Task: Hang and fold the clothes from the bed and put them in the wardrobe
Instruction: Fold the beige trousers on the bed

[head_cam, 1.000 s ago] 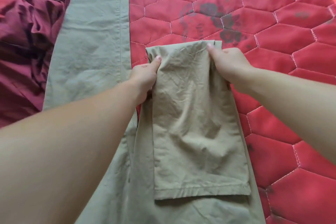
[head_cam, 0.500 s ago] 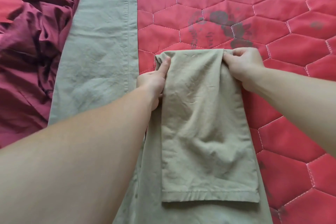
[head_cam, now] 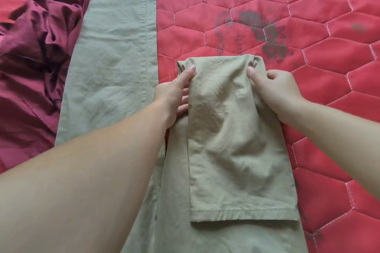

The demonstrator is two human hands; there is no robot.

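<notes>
- Maroon garment (head_cam: 35,51) lay crumpled at far left on the bed (head_cam: 308,109); its left side was cut off by the frame edge and its type could not be told.
- Khaki trousers (head_cam: 230,139) were spread on the bed just right of the maroon garment, touching or overlapping its edge.
- Left trouser leg (head_cam: 115,47) lay flat and straight, hem at the top of the frame; its lower part was hidden under the left forearm.
- Left hand (head_cam: 174,94) gripped the left edge of the folded leg near the fold: thumb on top of the cloth, fingers curled beneath and mostly hidden by it.
- Right trouser leg (head_cam: 236,150) was folded back on itself, fold line on the far side, hem (head_cam: 242,214) toward the camera and resting on the lower layer of the same leg.
- Right hand (head_cam: 273,90) pinched the right corner of the fold: thumb on top, fingers curled; fingertips partly hidden behind the cloth.
- Waist part of the trousers ran off the bottom edge, not visible.
- Red quilted bed cover with hexagon stitching filled the right side; a faded dark print (head_cam: 253,33) just beyond the fold was too smudged to read.
- Both forearms were cut off by the frame.
</notes>
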